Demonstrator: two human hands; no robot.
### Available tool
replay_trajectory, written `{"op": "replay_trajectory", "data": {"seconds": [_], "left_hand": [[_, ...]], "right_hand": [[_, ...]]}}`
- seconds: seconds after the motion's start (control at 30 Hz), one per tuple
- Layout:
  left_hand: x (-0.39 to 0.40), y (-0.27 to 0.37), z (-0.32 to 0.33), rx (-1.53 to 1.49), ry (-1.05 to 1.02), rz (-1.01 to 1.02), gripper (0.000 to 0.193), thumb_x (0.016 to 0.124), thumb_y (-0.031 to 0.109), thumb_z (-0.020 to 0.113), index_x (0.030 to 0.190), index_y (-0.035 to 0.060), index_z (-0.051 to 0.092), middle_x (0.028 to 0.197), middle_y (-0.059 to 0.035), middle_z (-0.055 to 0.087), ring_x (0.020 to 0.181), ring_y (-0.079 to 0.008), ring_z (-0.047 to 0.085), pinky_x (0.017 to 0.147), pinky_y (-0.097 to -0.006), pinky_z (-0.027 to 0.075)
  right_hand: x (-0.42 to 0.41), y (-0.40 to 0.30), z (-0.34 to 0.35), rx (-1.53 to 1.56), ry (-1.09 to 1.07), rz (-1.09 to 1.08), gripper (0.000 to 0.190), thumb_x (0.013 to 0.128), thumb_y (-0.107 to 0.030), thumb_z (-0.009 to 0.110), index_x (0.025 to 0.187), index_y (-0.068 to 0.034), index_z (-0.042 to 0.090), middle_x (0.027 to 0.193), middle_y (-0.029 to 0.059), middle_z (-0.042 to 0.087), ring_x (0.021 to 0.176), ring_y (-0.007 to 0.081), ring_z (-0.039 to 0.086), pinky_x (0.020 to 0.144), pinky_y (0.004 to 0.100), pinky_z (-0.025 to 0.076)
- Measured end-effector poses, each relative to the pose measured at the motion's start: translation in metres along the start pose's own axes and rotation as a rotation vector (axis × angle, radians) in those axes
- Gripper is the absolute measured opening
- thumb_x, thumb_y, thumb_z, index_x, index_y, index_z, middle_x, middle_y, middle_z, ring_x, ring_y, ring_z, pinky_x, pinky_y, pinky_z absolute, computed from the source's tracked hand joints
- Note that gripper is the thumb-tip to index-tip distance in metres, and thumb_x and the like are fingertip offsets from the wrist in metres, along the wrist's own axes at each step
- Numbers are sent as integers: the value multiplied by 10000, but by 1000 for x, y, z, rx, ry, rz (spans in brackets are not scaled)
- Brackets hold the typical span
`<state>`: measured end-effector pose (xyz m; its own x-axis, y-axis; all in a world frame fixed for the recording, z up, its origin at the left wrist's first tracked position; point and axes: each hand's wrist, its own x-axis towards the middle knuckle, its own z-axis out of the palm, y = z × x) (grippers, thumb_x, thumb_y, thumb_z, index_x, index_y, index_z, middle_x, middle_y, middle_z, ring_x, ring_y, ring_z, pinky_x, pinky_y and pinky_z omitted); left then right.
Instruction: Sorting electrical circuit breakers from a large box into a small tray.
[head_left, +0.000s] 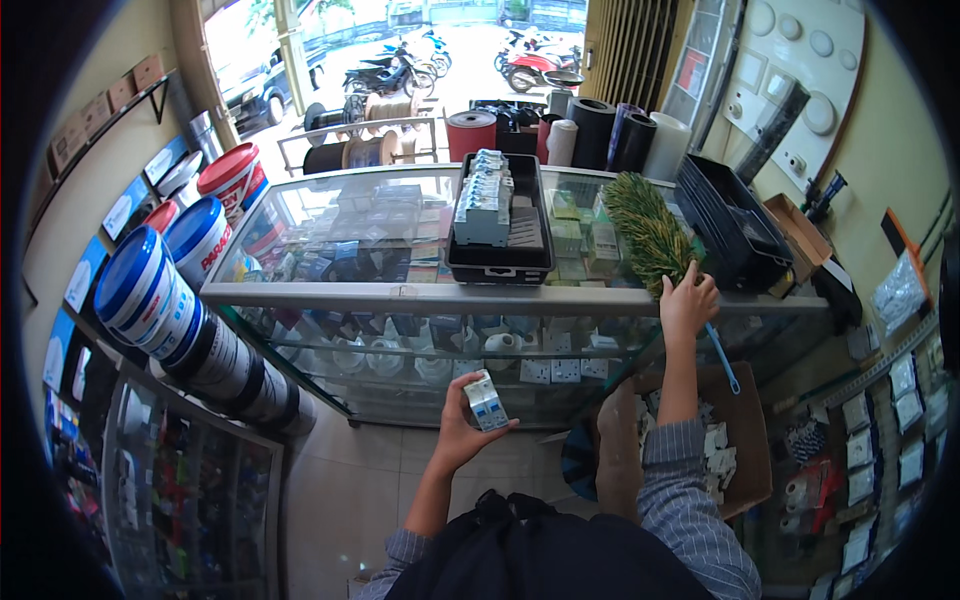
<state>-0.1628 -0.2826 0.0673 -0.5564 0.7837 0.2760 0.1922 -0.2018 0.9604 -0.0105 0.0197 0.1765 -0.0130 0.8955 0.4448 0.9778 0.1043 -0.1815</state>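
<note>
My left hand (459, 431) holds a small white circuit breaker (486, 402) with blue parts between thumb and fingers, in front of the glass display counter (420, 297). My right hand (688, 300) rests on the lower end of a green and yellow duster (649, 229) that lies on the counter top; whether its fingers grip it is hard to tell. The duster's blue handle (723, 360) sticks out below my hand past the counter edge. Left of the duster, a black plastic tray (532, 262) holds a row of similar circuit breakers (484, 199).
Stacked black trays (731, 225) stand at the counter's right end. An open cardboard box (757, 450) of white fittings is below my right arm. Paint pails (150, 292) line the left side. Rolls of material (592, 131) stand behind the counter.
</note>
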Motion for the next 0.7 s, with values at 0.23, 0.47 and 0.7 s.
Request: {"op": "replay_trajectory", "data": {"seconds": [0.23, 0.47, 0.7], "left_hand": [[21, 36, 0, -90, 243, 94, 764, 613, 68, 812, 1206, 64, 330, 1263, -112, 316, 1056, -197, 484, 862, -303, 470], [59, 74, 3, -197, 275, 148, 757, 620, 48, 800, 1198, 64, 311, 1234, -116, 335, 1054, -200, 484, 867, -321, 466], [118, 87, -10, -157, 261, 234, 866, 680, 102, 763, 1295, 72, 154, 1295, -133, 261, 1133, -240, 453, 949, -352, 396]], "right_hand": [[-52, -19, -54, 441, 178, -370, 575, 789, -292, 666, 1280, -92, 444, 1161, 141, 469, 1107, 308, 455, 915, 409, 395], [-113, -66, -92, 997, -471, -1059, 608, 689, -151, 730, 1224, -38, 463, 1154, 163, 488, 1060, 333, 492, 914, 394, 413], [-121, -124, -79, 1109, -185, -970, 572, 661, -65, 719, 1180, -17, 483, 1053, 153, 557, 953, 333, 557, 832, 390, 463]]}}
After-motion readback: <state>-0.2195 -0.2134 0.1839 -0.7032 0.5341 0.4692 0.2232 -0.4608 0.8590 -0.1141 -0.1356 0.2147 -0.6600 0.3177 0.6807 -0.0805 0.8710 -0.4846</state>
